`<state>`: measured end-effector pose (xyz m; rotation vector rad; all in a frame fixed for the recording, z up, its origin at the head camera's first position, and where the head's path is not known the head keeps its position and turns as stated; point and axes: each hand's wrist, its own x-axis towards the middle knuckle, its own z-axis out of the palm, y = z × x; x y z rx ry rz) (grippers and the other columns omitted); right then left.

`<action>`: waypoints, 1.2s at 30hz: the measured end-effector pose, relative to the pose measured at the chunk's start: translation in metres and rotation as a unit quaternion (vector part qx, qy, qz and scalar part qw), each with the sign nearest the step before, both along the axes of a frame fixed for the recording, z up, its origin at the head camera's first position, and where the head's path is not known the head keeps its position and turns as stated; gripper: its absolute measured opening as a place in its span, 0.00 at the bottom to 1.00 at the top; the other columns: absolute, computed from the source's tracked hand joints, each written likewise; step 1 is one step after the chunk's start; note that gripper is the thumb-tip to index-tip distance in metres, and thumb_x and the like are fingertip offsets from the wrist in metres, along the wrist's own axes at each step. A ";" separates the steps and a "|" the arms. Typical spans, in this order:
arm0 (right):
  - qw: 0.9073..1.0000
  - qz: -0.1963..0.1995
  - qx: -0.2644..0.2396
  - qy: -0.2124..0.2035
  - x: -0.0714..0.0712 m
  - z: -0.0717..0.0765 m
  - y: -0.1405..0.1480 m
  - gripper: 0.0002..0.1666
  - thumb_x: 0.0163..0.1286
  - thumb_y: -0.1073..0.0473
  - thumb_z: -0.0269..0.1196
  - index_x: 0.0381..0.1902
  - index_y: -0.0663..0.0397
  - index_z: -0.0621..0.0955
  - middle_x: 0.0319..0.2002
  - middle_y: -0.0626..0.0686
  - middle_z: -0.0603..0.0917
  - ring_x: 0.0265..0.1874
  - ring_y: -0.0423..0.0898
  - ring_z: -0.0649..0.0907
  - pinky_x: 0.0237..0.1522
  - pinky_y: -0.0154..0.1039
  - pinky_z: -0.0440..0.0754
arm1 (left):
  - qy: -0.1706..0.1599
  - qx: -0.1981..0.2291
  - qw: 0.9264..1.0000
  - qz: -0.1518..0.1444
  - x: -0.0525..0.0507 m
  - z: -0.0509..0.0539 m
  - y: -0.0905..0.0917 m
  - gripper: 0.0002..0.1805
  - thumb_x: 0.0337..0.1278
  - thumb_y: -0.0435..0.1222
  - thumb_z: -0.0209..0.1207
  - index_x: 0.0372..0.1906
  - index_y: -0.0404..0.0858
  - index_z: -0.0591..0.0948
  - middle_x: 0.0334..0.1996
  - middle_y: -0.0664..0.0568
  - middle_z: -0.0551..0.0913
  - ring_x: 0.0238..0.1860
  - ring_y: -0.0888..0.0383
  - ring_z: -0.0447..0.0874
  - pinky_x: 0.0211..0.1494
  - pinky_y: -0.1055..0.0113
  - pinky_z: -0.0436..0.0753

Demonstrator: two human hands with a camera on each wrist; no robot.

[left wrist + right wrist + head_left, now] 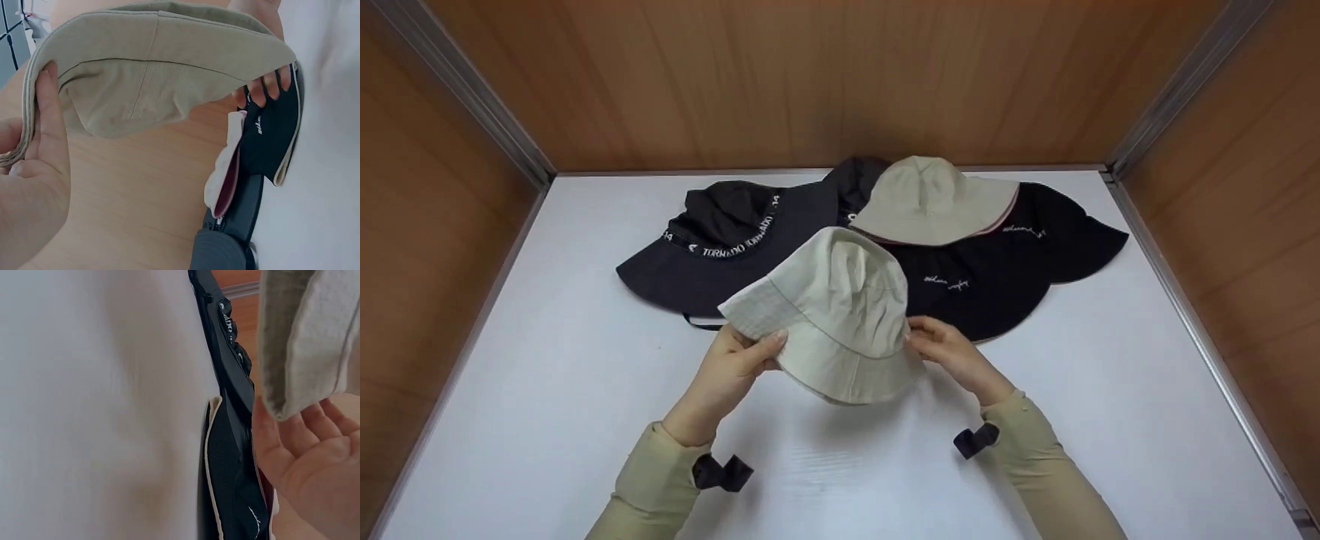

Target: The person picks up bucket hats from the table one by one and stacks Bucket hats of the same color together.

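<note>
Cream-coloured, the bucket hat (844, 307) is up over the table (577, 427), near its centre; the left hand (735, 367) pinches the brim at eight o'clock, while the right hand (952, 352), fingers loosely extended, touches four o'clock, apparently steadying it.

Wood-grain walls (810, 82), metal strips (472, 90), white tabletop (547, 420)
</note>
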<state>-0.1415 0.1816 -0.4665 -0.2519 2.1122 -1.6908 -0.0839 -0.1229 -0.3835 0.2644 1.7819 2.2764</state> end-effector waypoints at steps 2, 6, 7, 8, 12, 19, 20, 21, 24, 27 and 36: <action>1.000 0.007 -0.007 0.002 0.002 -0.003 0.000 0.26 0.68 0.60 0.58 0.58 0.74 0.70 0.45 0.50 0.82 0.41 0.33 0.78 0.44 0.31 0.75 | -0.001 -0.012 1.000 -0.005 0.001 -0.003 -0.003 0.17 0.65 0.27 0.50 0.54 0.20 0.66 0.39 0.57 0.83 0.39 0.62 0.84 0.42 0.69 0.83; 1.000 -0.018 -0.016 0.020 0.004 -0.006 0.001 0.22 0.67 0.65 0.59 0.53 0.76 0.72 0.38 0.44 0.81 0.37 0.34 0.78 0.41 0.28 0.75 | -0.003 -0.053 0.999 -0.006 0.003 -0.009 -0.014 0.22 0.64 0.28 0.52 0.57 0.18 0.64 0.41 0.56 0.82 0.40 0.62 0.83 0.44 0.68 0.82; 0.999 -0.030 -0.016 0.028 0.005 -0.006 0.001 0.21 0.67 0.65 0.59 0.52 0.76 0.72 0.37 0.44 0.81 0.37 0.34 0.78 0.41 0.28 0.76 | -0.004 -0.066 0.998 -0.004 0.004 -0.011 -0.017 0.23 0.63 0.29 0.53 0.58 0.19 0.63 0.42 0.55 0.81 0.41 0.63 0.83 0.44 0.68 0.82; 0.998 -0.044 -0.014 0.038 0.005 -0.005 0.001 0.19 0.67 0.66 0.59 0.52 0.75 0.73 0.37 0.45 0.80 0.36 0.35 0.78 0.41 0.27 0.75 | -0.008 -0.081 0.997 0.001 0.005 -0.013 -0.021 0.25 0.62 0.29 0.54 0.59 0.19 0.63 0.43 0.55 0.81 0.42 0.63 0.82 0.44 0.68 0.82; 0.991 -0.098 -0.003 0.093 0.009 0.005 0.002 0.15 0.66 0.68 0.59 0.48 0.73 0.76 0.38 0.50 0.81 0.36 0.35 0.78 0.41 0.28 0.75 | -0.032 -0.124 0.992 0.018 0.006 -0.023 -0.037 0.30 0.60 0.30 0.56 0.64 0.21 0.62 0.49 0.49 0.78 0.45 0.65 0.79 0.47 0.69 0.79; 0.946 -0.077 0.019 0.315 0.017 0.031 0.003 0.07 0.59 0.72 0.63 0.37 0.66 0.82 0.32 0.54 0.82 0.33 0.36 0.79 0.38 0.25 0.76 | -0.040 -0.158 0.982 0.093 -0.007 -0.041 -0.062 0.31 0.61 0.26 0.54 0.68 0.30 0.59 0.61 0.38 0.69 0.62 0.53 0.68 0.66 0.62 0.67; 0.930 -0.060 0.024 0.362 0.017 0.034 0.004 0.07 0.58 0.73 0.64 0.36 0.65 0.83 0.31 0.54 0.82 0.32 0.37 0.79 0.37 0.25 0.76 | -0.034 -0.169 0.980 0.099 -0.009 -0.043 -0.064 0.33 0.61 0.26 0.55 0.69 0.31 0.57 0.63 0.38 0.66 0.66 0.50 0.64 0.70 0.59 0.63; 0.912 -0.042 0.026 0.407 0.017 0.037 0.003 0.07 0.57 0.73 0.65 0.35 0.64 0.83 0.30 0.55 0.82 0.31 0.39 0.79 0.37 0.25 0.76 | -0.029 -0.183 0.977 0.103 -0.012 -0.045 -0.066 0.35 0.60 0.27 0.56 0.70 0.32 0.55 0.65 0.37 0.64 0.69 0.48 0.59 0.73 0.56 0.58; 0.857 -0.001 0.027 0.514 0.016 0.045 0.003 0.09 0.52 0.75 0.67 0.32 0.62 0.83 0.27 0.56 0.81 0.28 0.44 0.78 0.35 0.28 0.75 | -0.011 -0.245 0.965 0.094 -0.018 -0.050 -0.065 0.41 0.58 0.31 0.61 0.72 0.33 0.52 0.69 0.38 0.58 0.74 0.45 0.48 0.75 0.51 0.48; 0.828 0.017 0.025 0.560 0.017 0.055 0.002 0.13 0.48 0.78 0.68 0.31 0.61 0.82 0.27 0.55 0.80 0.27 0.46 0.77 0.35 0.31 0.75 | 0.009 -0.293 0.954 0.059 -0.027 -0.053 -0.057 0.45 0.55 0.34 0.64 0.72 0.34 0.50 0.72 0.39 0.55 0.74 0.45 0.45 0.75 0.51 0.48; 0.823 0.052 0.011 0.566 0.029 0.079 -0.004 0.16 0.48 0.81 0.63 0.30 0.59 0.82 0.26 0.53 0.82 0.27 0.45 0.77 0.36 0.32 0.74 | 0.030 -0.291 0.952 -0.093 -0.048 -0.061 -0.032 0.52 0.51 0.34 0.67 0.74 0.33 0.46 0.74 0.38 0.49 0.74 0.42 0.42 0.74 0.46 0.46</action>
